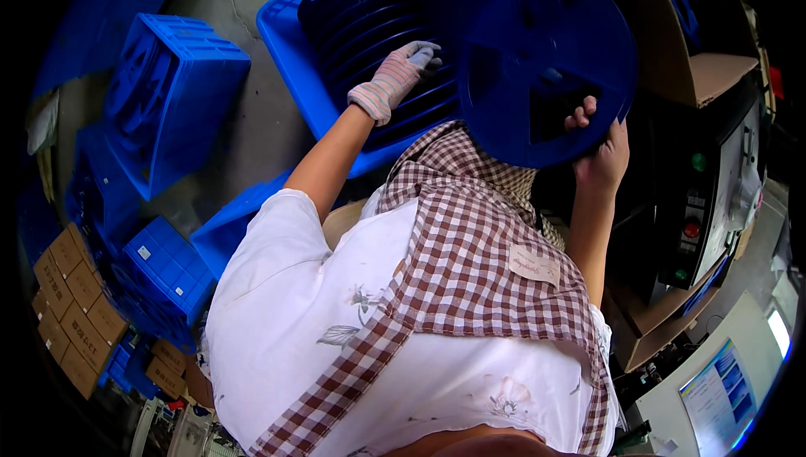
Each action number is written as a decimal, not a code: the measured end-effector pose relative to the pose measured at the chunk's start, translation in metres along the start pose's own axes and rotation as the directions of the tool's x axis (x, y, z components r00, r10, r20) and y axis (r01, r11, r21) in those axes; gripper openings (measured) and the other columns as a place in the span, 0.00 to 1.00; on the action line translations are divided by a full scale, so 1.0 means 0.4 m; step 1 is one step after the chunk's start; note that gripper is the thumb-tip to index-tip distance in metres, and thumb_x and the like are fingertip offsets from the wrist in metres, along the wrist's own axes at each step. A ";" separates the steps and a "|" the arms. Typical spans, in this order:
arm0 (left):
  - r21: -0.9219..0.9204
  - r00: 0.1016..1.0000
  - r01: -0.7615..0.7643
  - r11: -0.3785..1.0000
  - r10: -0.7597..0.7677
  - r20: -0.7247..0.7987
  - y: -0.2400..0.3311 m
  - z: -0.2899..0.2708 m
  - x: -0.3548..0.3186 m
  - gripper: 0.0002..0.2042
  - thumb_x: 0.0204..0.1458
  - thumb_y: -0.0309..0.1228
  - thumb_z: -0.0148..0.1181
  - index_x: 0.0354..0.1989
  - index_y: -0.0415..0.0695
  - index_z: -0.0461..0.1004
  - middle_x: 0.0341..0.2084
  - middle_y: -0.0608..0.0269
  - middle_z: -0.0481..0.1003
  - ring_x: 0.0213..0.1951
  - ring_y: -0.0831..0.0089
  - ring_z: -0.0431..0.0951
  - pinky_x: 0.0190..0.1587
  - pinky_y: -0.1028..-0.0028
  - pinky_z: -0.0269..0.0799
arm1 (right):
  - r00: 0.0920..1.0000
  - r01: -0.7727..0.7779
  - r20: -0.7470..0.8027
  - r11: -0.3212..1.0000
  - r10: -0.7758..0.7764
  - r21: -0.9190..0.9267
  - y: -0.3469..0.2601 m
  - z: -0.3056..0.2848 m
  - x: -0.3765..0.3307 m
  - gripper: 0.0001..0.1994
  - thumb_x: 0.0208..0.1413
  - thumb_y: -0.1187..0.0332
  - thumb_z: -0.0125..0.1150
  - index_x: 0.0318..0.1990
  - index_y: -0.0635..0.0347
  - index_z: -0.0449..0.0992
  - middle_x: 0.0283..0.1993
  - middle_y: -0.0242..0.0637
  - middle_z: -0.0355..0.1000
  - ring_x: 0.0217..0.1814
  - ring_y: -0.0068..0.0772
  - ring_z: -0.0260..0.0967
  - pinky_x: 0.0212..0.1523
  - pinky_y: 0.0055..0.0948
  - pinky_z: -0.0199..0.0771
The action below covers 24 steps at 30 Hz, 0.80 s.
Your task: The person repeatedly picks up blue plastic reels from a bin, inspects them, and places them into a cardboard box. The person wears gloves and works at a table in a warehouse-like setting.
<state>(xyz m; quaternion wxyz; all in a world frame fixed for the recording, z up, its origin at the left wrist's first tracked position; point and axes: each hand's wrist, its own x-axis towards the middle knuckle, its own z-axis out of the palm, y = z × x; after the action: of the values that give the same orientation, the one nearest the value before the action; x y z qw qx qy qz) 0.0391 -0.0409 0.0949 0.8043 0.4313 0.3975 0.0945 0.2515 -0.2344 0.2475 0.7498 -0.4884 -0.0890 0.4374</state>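
My right hand (603,148) grips a large round blue plastic reel (495,133) near its lower right rim. The fingertips come through one of the reel's openings, and the thumb side stays outside. My left hand (401,77), in a striped glove with grey fingertips, is over a row of dark reels (353,37). Its fingers are curled together; whether they pinch a reel's edge is hard to make out. The dark reels stand on edge, packed side by side in a blue crate (290,52). The blue reel hides the crate's right part.
To the left, a blue crate (189,112) holds more blue reels. Further blue crates (170,264) and stacked cardboard boxes (75,314) lie lower left. On the right are an open cardboard box (718,75) and a machine with buttons (692,230). A screen (720,394) glows lower right.
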 end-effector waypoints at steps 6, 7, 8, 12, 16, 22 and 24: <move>0.438 0.987 -0.138 0.888 0.160 -0.014 -0.019 -0.011 0.059 0.16 0.62 0.37 0.49 0.55 0.45 0.70 0.42 0.60 0.76 0.45 0.72 0.75 0.50 0.72 0.70 | 0.996 -0.019 -0.088 0.998 0.023 0.054 0.000 -0.030 -0.005 0.09 0.67 0.67 0.39 0.44 0.61 0.66 0.38 0.38 0.68 0.36 0.30 0.66 0.45 0.34 0.71; 0.545 0.988 -0.112 0.831 0.153 -0.031 0.000 -0.010 0.072 0.16 0.62 0.37 0.50 0.55 0.45 0.69 0.42 0.59 0.76 0.46 0.72 0.76 0.51 0.72 0.70 | 0.992 -0.033 -0.120 0.998 0.039 0.047 0.003 -0.034 0.005 0.10 0.67 0.67 0.39 0.45 0.62 0.66 0.39 0.38 0.69 0.37 0.31 0.68 0.47 0.35 0.72; 0.644 0.988 -0.083 0.760 0.148 -0.047 0.015 -0.011 0.085 0.16 0.61 0.36 0.51 0.56 0.46 0.69 0.42 0.58 0.77 0.46 0.71 0.76 0.51 0.71 0.71 | 0.991 -0.070 -0.114 0.997 0.065 -0.040 0.006 -0.054 0.016 0.11 0.67 0.66 0.40 0.46 0.62 0.66 0.40 0.40 0.70 0.39 0.33 0.69 0.47 0.36 0.73; 0.871 0.853 -0.191 0.453 0.516 -0.081 0.015 -0.101 0.162 0.20 0.56 0.36 0.55 0.56 0.45 0.68 0.46 0.49 0.75 0.49 0.54 0.75 0.53 0.64 0.71 | 0.968 -0.246 -0.127 0.903 0.214 -0.352 -0.014 -0.071 -0.065 0.13 0.66 0.64 0.43 0.49 0.65 0.68 0.46 0.44 0.73 0.45 0.40 0.74 0.47 0.39 0.77; 0.966 0.810 -0.005 0.258 0.567 -0.147 0.092 -0.167 0.285 0.28 0.55 0.39 0.56 0.63 0.45 0.58 0.55 0.47 0.69 0.56 0.51 0.69 0.59 0.61 0.65 | 0.936 -0.348 -0.105 0.832 0.337 -0.432 -0.028 -0.048 -0.095 0.15 0.64 0.68 0.45 0.53 0.67 0.66 0.52 0.46 0.72 0.49 0.40 0.74 0.44 0.38 0.81; 0.971 0.789 0.139 0.194 0.571 -0.227 0.150 -0.215 0.392 0.30 0.53 0.41 0.56 0.63 0.43 0.57 0.61 0.50 0.62 0.64 0.55 0.61 0.63 0.59 0.60 | 0.954 -0.283 0.013 0.916 0.299 -0.285 -0.101 0.062 -0.098 0.15 0.64 0.71 0.43 0.55 0.69 0.63 0.54 0.50 0.69 0.47 0.41 0.75 0.41 0.39 0.83; 0.967 0.734 0.196 0.166 0.629 -0.256 0.129 -0.219 0.404 0.27 0.53 0.43 0.54 0.60 0.45 0.60 0.58 0.53 0.66 0.61 0.57 0.64 0.60 0.59 0.63 | 0.952 -0.241 0.140 0.949 0.272 -0.206 -0.122 0.085 -0.086 0.16 0.65 0.69 0.43 0.54 0.71 0.62 0.54 0.53 0.69 0.49 0.46 0.75 0.42 0.42 0.83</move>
<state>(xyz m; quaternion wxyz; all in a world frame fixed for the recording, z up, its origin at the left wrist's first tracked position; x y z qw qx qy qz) 0.0933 0.1247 0.0170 0.1383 0.8325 0.5298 0.0843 0.2396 -0.2445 0.3145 0.6275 -0.5255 -0.1273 0.5603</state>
